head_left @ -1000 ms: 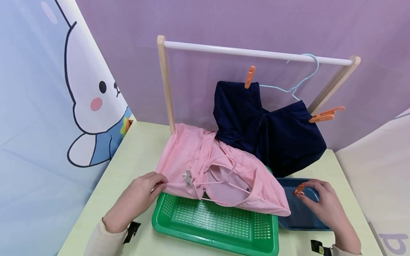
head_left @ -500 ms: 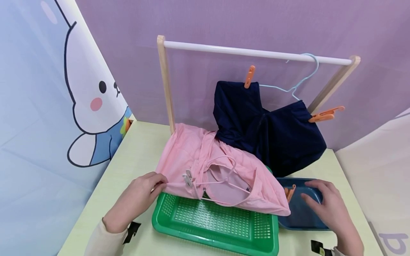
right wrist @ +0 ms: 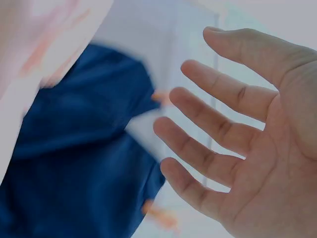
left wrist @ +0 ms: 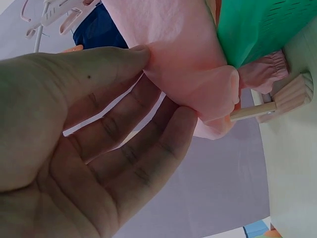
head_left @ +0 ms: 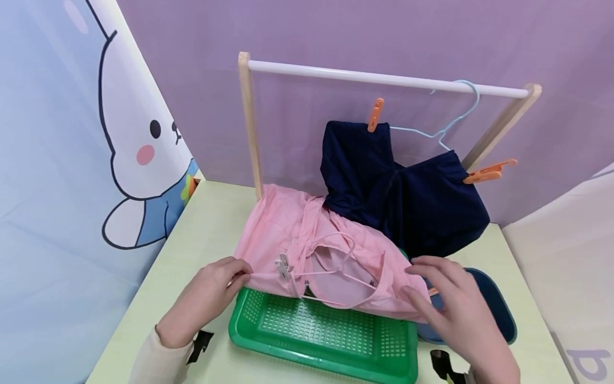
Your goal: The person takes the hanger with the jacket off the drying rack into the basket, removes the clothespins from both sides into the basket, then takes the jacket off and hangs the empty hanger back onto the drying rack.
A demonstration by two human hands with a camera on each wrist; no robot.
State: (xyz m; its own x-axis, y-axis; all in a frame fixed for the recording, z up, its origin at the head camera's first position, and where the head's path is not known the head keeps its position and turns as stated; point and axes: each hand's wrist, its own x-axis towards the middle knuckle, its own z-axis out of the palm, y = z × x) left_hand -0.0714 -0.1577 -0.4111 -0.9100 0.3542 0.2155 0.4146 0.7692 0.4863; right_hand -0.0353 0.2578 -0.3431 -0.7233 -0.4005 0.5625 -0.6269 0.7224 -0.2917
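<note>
The pink zip-front jacket [head_left: 280, 224] lies over the far half of the green basket [head_left: 321, 365]. It is probably light, thin and floppy, stiffened only by the pink hanger [head_left: 314, 274] in its opening. Its edges beside the basket's ends seem the surest holds. Left of the basket, the left hand [head_left: 211, 290] pinches one edge with its fingers; at the basket's right end, the right hand [head_left: 460, 306] spreads its fingers, holding nothing.

You're facing a purple backdrop [head_left: 312, 32], a pale yellowish surface [head_left: 211, 224] running up to it; light-blue sheeting [head_left: 43, 229] with a cartoon rabbit [head_left: 129, 122] fills your left, cream sheeting [head_left: 571, 240] your right.
</note>
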